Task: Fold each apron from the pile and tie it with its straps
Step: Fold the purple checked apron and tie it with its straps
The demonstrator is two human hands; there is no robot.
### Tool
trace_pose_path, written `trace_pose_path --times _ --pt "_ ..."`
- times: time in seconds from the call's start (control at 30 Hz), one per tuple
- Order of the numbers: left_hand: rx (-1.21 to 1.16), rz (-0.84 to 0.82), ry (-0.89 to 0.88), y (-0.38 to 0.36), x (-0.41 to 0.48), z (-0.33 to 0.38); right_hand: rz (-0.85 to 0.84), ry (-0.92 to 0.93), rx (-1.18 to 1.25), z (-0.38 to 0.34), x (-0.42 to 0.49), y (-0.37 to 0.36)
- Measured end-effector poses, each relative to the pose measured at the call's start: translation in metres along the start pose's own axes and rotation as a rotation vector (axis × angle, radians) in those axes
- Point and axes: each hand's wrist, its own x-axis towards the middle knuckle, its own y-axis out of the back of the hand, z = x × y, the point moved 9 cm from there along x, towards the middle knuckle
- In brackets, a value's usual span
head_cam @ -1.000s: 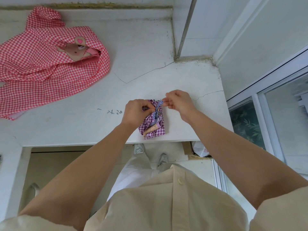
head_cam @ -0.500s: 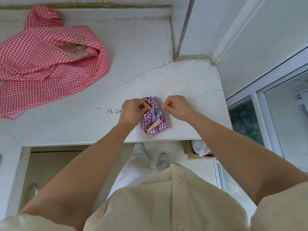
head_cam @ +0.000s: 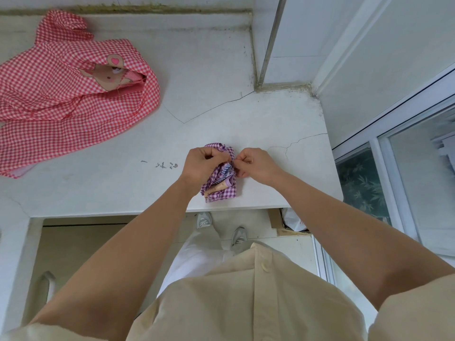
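Note:
A small folded purple checked apron point(head_cam: 221, 190) lies as a tight bundle near the front edge of the white counter point(head_cam: 221, 114). A striped strap point(head_cam: 226, 168) crosses its top. My left hand point(head_cam: 203, 164) grips the bundle's upper left and pinches the strap there. My right hand point(head_cam: 256, 166) pinches the strap's other end at the bundle's upper right. Both hands meet over the strap, fingers curled. Far left on the counter lies an unfolded red checked apron point(head_cam: 64, 99) with a bear patch.
A wall corner and metal window frame point(head_cam: 270, 40) stand behind the counter. A glass window point(head_cam: 406, 180) lies to the right. Below the counter edge are my shoes point(head_cam: 221, 230) on the floor and a cardboard box with a bag point(head_cam: 290, 222).
My right hand has come down and left from its raised pull, closing in on the left hand. The strap has been drawn tight over the purple bundle, and both hands now pinch it together.

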Motion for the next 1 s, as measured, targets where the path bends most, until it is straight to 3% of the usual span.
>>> trace_pose_path --times 0.23,0.53,1.0 --pt "0.124 -0.022 0.044 0.002 0.003 0.004 0.023 0.049 0.043 -0.006 -0.001 0.007" --pt "0.576 -0.001 -0.16 -0.012 0.001 0.018 0.13 0.095 0.148 -0.023 0.0 0.008" --pt "0.507 -0.02 -0.214 -0.004 -0.001 0.014 0.103 0.205 0.036 -0.014 -0.002 0.001"
